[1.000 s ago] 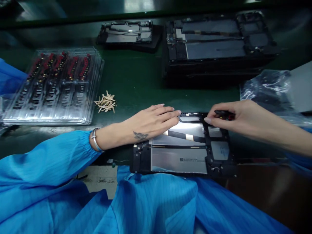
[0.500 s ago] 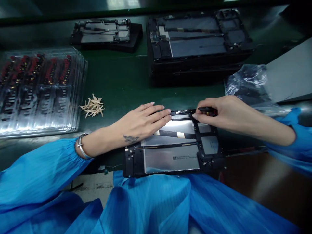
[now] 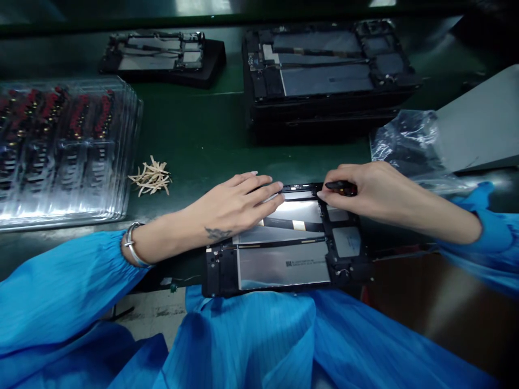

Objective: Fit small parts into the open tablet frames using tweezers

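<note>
An opened tablet chassis [image 3: 284,265] with silver battery cells and a black frame lies at the near edge of the green table. My left hand [image 3: 233,208] rests flat on its far left part, fingers stretched out and touching the top edge. My right hand [image 3: 365,189] is over the chassis's far right corner, pinching a small black and red part [image 3: 343,187] between thumb and fingers. Both arms wear blue sleeves, and a silver bracelet sits on my left wrist.
A stack of clear blister trays [image 3: 60,151] with red and black parts stands at the left. A small heap of tan strips [image 3: 151,177] lies beside it. More opened chassis are stacked at the back right [image 3: 328,75] and back middle [image 3: 160,51]. A crumpled clear bag [image 3: 409,143] lies at the right.
My right hand has shifted a little left along the chassis's top edge with the small part. My left hand stays on the chassis. The view has moved slightly.
</note>
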`<state>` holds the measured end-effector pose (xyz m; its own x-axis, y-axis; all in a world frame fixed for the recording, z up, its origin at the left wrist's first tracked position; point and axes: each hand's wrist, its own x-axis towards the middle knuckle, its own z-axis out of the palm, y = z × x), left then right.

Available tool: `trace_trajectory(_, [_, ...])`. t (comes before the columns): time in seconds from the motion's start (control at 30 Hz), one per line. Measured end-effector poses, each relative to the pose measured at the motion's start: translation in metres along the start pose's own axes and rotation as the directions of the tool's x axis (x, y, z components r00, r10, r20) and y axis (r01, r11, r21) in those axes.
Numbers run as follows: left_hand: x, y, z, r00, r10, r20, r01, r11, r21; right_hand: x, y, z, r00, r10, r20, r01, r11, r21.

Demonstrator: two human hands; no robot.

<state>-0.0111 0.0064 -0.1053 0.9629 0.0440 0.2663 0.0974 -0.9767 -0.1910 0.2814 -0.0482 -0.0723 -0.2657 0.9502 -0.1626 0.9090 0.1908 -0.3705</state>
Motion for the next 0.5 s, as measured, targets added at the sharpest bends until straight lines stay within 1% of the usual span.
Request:
trace_trajectory(0.13, [0.007,0.0,-0.003,1.0,-0.019,0.016,0.019,1.0,0.02,-0.002,0.0,0.001,1.0,-0.006,-0.006,0.006,1.0,-0.002])
trace_trajectory(0.27, [0.021,0.0,-0.009,0.989,-0.049,0.137,0.044,0.998,0.034,0.001,0.004,0.005,0.999,-0.025,-0.022,0.025,1.0,-0.008])
trace_trajectory(0.33, [0.03,0.002,-0.012,0.98,-0.054,0.193,0.049,0.998,0.031,0.001,0.005,0.004,0.997,-0.059,-0.044,0.058,0.998,-0.02])
trace_trajectory(0.37, [0.034,0.003,-0.013,0.976,-0.064,0.208,0.058,0.998,0.032,-0.002,0.004,0.003,0.993,-0.084,-0.086,0.081,0.996,-0.033])
trace_trajectory(0.4, [0.038,0.004,-0.013,0.974,-0.075,0.214,0.069,0.997,0.034,-0.006,0.002,0.002,0.981,-0.108,-0.159,0.102,0.994,-0.049])
trace_trajectory(0.43, [0.041,0.005,-0.013,0.974,-0.09,0.209,0.084,0.996,0.038,-0.014,-0.003,0.001,0.953,-0.13,-0.272,0.118,0.991,-0.061])
trace_trajectory(0.47, [0.044,0.007,-0.013,0.975,-0.105,0.195,0.098,0.994,0.043,-0.024,-0.01,0.001,0.905,-0.134,-0.403,0.124,0.991,-0.05])
trace_trajectory(0.5, [0.047,0.007,-0.013,0.978,-0.104,0.182,0.098,0.994,0.044,-0.037,-0.018,0.004,0.843,-0.133,-0.521,0.144,0.989,-0.02])
